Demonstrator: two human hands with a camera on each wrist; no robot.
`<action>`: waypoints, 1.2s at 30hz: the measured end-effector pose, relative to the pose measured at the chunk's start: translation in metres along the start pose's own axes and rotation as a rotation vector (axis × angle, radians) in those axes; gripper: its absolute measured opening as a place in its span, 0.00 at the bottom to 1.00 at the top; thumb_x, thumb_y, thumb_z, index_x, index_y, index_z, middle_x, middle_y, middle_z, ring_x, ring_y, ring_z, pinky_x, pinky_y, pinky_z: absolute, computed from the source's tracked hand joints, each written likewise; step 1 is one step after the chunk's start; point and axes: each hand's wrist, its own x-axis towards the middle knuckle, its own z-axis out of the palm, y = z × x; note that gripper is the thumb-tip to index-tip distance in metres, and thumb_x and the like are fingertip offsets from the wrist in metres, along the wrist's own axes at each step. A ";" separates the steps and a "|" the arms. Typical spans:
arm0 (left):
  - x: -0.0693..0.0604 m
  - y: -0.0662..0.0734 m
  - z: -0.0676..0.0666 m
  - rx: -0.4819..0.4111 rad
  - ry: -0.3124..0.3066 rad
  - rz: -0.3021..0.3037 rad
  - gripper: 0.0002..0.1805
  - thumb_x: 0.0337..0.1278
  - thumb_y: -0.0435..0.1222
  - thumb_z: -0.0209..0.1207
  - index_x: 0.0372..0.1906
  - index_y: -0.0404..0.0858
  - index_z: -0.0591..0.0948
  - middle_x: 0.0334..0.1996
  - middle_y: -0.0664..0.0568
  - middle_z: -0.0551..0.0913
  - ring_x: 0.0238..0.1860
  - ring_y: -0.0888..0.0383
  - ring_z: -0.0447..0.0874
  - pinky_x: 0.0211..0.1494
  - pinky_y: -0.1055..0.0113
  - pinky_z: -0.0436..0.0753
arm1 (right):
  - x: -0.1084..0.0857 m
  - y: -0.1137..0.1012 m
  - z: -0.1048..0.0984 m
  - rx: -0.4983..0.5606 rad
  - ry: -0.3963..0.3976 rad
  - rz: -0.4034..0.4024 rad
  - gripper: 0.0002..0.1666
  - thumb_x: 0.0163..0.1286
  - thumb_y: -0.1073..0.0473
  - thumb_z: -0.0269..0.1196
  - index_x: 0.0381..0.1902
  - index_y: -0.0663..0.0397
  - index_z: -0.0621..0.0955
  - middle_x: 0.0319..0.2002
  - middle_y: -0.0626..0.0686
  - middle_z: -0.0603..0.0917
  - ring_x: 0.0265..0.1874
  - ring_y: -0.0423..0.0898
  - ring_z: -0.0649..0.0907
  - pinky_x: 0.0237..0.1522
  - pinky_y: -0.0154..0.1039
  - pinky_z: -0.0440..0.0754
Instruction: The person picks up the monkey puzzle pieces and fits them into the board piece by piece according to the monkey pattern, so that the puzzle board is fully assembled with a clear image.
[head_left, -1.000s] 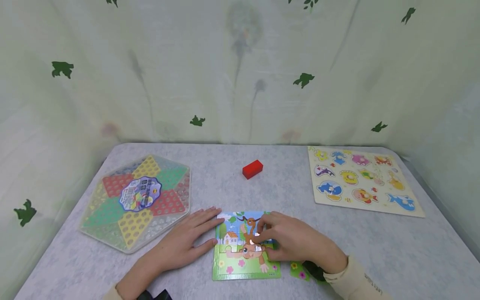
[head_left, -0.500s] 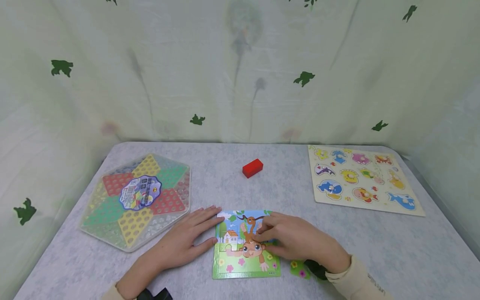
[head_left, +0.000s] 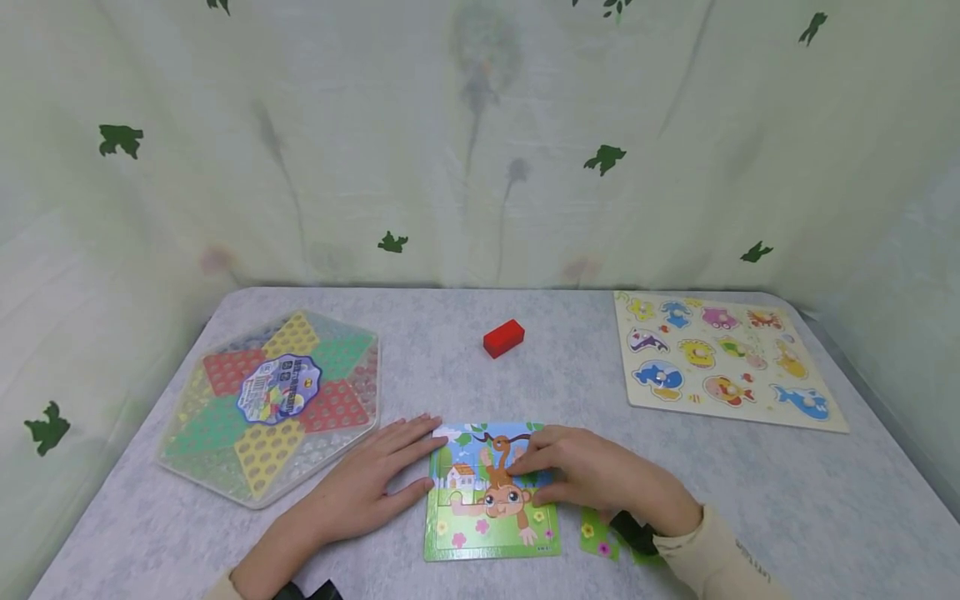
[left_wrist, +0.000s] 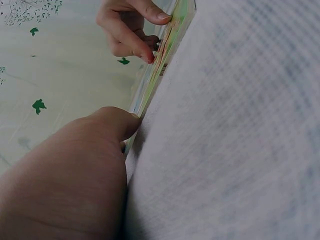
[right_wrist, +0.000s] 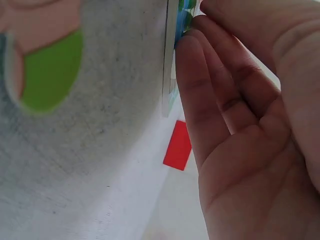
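Observation:
A jigsaw puzzle (head_left: 483, 533) in a flat tray, with a monkey hanging over a flowery meadow, lies at the front middle of the table. My left hand (head_left: 371, 479) lies flat along its left side, the fingertips and thumb touching its edge. Over the puzzle's right part is my right hand (head_left: 592, 475), thumb and fingers apart, fingertips touching the picture. The right wrist view shows that hand's fingers (right_wrist: 192, 95) fairly straight against the puzzle, with no piece visible between them. What lies beneath the right hand is hidden. Loose green puzzle pieces (head_left: 597, 533) lie beside the right wrist, partly covered.
A hexagonal Chinese checkers board (head_left: 341, 404) in clear plastic lies at the left. A red block (head_left: 504, 338) is behind the puzzle. At the back right lies a wooden peg puzzle board (head_left: 686, 400) with sea animals. A pale fabric curtain (head_left: 420, 150) surrounds the table (head_left: 442, 379).
The right hand's bent fingers have straightened somewhat, and its thumb has spread slightly over the puzzle's right side. The left hand stays in place.

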 end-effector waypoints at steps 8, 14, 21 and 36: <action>-0.001 0.000 0.000 0.002 0.007 0.003 0.29 0.70 0.51 0.62 0.73 0.53 0.75 0.77 0.58 0.68 0.78 0.54 0.64 0.79 0.51 0.63 | -0.001 0.001 -0.003 0.004 -0.027 0.000 0.21 0.68 0.57 0.72 0.59 0.45 0.87 0.56 0.39 0.87 0.59 0.41 0.82 0.63 0.41 0.82; -0.003 0.001 0.002 0.000 0.007 0.000 0.29 0.70 0.50 0.62 0.73 0.53 0.75 0.77 0.58 0.68 0.78 0.53 0.65 0.79 0.51 0.63 | 0.000 0.002 -0.001 0.014 -0.029 -0.007 0.21 0.68 0.56 0.72 0.58 0.45 0.87 0.56 0.39 0.87 0.60 0.42 0.82 0.64 0.42 0.81; -0.005 0.001 0.002 -0.013 -0.004 -0.017 0.29 0.70 0.51 0.62 0.74 0.53 0.74 0.78 0.59 0.67 0.78 0.54 0.64 0.79 0.51 0.63 | 0.000 0.002 -0.001 0.016 -0.028 -0.011 0.20 0.68 0.54 0.72 0.58 0.43 0.86 0.57 0.37 0.86 0.61 0.41 0.81 0.66 0.42 0.80; -0.001 -0.002 0.001 -0.006 -0.008 0.005 0.30 0.71 0.52 0.61 0.74 0.54 0.74 0.78 0.59 0.67 0.79 0.55 0.63 0.79 0.51 0.64 | -0.018 0.005 -0.006 0.085 0.024 0.059 0.17 0.73 0.55 0.68 0.59 0.38 0.85 0.53 0.34 0.84 0.51 0.33 0.81 0.57 0.37 0.84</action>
